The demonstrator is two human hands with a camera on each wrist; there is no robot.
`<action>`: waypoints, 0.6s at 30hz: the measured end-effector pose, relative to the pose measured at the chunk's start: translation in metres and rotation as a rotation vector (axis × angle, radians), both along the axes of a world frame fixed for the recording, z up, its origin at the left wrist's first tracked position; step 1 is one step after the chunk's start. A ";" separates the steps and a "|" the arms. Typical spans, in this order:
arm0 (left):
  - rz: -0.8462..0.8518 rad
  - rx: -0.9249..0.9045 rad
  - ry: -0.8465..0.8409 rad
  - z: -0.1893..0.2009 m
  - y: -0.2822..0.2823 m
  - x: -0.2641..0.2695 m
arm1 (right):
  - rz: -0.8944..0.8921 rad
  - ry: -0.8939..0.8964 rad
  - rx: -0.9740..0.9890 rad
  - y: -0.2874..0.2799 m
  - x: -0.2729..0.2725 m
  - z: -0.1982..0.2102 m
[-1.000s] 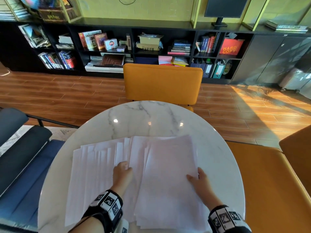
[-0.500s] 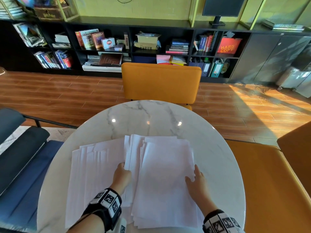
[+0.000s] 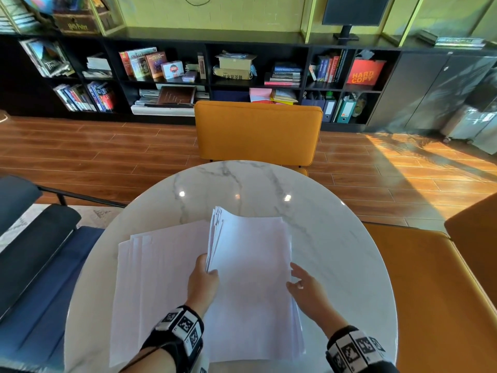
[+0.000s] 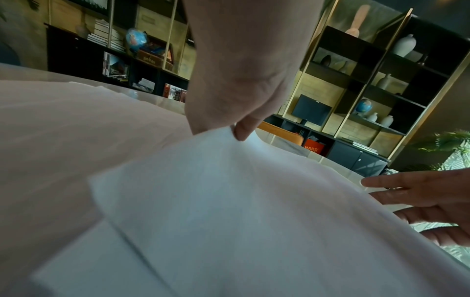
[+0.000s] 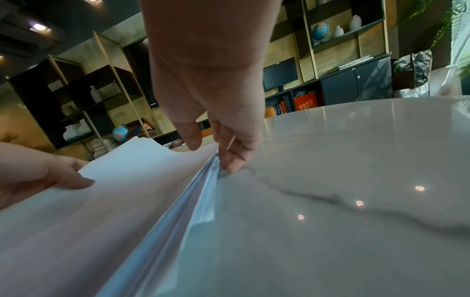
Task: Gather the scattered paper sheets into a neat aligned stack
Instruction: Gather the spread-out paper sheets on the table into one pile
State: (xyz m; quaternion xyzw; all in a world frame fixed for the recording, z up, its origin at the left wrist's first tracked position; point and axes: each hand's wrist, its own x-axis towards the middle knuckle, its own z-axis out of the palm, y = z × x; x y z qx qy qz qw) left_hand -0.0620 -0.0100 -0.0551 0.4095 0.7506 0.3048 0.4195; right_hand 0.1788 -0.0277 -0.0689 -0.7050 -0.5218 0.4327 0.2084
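The round marble bench [image 3: 336,238] carries two lots of white paper. On the right lies the gathered stack of sheets [image 3: 252,292], thick, its edges roughly squared but with the far left corner fanned and lifted off the sheets beneath. To its left a few loose sheets [image 3: 153,278] lie flat, fanned so their left edges step out one past the other; the stack overlaps their right side.

The left hand [image 3: 203,282] pinches the stack's left edge partway along, thumb on top of the paper and fingers curled under it, raising that edge clear of the loose sheets. From the left wrist camera the thumb tip presses the top sheet, which bows up into a ridge at the grip.

The right hand [image 3: 302,285] sits at the stack's right edge, fingers [image 5: 234,158] straight and held close together, pointing down. Their tips touch the side of the stacked edges where these meet the marble, and the thumb [image 5: 190,138] hangs over the top sheet. It grips nothing.

Both wrists wear black bands with square black-and-white markers. An orange chair [image 3: 258,130] stands at the far side of the bench, with a low black bookshelf [image 3: 215,84] of books and binders beyond it across the wooden floor. A second orange seat [image 3: 430,292] sits to the right, a dark blue one [image 3: 35,278] to the left.
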 end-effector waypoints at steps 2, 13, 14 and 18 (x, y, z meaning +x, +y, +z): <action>-0.007 0.027 -0.006 0.000 -0.001 -0.001 | -0.001 0.011 0.002 0.004 0.000 0.001; 0.062 0.040 -0.379 0.022 0.004 0.000 | -0.272 0.445 -0.061 0.008 0.014 0.003; 0.046 0.019 -0.379 0.022 0.003 -0.001 | -0.304 0.492 -0.061 0.007 0.014 0.003; -0.043 -0.048 -0.302 0.016 -0.002 -0.004 | -0.352 0.458 -0.049 0.005 0.012 -0.003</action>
